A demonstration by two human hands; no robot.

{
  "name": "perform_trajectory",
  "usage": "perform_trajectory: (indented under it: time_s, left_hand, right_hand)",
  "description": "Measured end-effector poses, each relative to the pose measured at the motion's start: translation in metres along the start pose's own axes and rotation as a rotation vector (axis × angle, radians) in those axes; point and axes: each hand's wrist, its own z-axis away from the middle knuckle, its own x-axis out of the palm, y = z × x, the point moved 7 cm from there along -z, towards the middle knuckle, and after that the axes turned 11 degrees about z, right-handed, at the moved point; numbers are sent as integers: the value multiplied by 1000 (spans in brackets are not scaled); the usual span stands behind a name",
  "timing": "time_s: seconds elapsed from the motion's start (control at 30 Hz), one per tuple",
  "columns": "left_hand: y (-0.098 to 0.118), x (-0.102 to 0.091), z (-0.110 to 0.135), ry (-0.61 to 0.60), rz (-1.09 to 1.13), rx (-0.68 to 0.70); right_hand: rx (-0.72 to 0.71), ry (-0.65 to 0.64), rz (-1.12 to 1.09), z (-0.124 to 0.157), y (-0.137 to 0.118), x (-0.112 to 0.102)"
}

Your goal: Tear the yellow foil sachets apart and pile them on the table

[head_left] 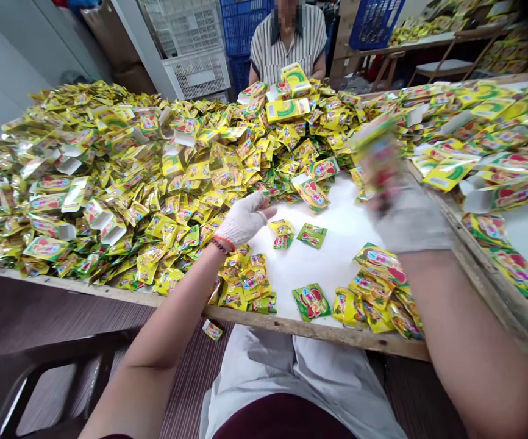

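My left hand (242,219), in a white glove with bare fingertips, is at the edge of a heap of small yellow and green packets (163,225). Its fingers and thumb are a little apart, with nothing visible between them. Blurred by motion, my right hand (413,219) grips a small printed box (376,146) raised over the white tabletop (337,238). Two loose packets, one a green packet (312,235), lie between my hands. Closer to me are a watermelon-print packet (312,302) and a small pile of packets (374,299) beneath my right wrist.
Wooden strips (300,328) edge the table. Past a wooden divider (469,244) lie many printed boxes (451,171). A person in a striped shirt (310,36) is across the heap. A dark plastic chair (63,372) stands at lower left; crates (197,73) are stacked behind.
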Motion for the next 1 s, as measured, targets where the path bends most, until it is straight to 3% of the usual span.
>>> perform_trajectory:
  time_s: [0.07,0.13,0.23,0.3,0.37,0.47,0.6,0.7,0.87,1.0]
  left_hand:
    - [-2,-12,7,-29,-177,-25]
    - [-3,-12,8,-56,-314,-31]
    - [-5,8,-2,-53,-539,-52]
    - [-10,28,-13,-54,-677,-114]
    - [-16,45,-21,-73,-743,-156]
    - [-24,55,-24,-82,-748,-154]
    - [-32,44,-17,-35,-711,-161]
    - [-32,35,-14,14,-744,-162]
    - [-45,36,-18,-99,-635,-254]
    - [-49,34,-19,52,-300,-228]
  right_hand:
    - [29,183,-233,-8,13,-32]
    - [91,199,-383,-10,24,-33]
    - [161,-58,-191,-2,24,19]
    - [44,-249,71,9,11,63]
    - [-107,-334,317,21,-1,94]
    - [-147,-429,553,30,-4,113]
    - [-89,-532,626,28,5,109]
    - [-51,-542,485,24,12,103]
    - [126,-528,86,29,14,100]
    - [245,-491,-306,38,0,103]
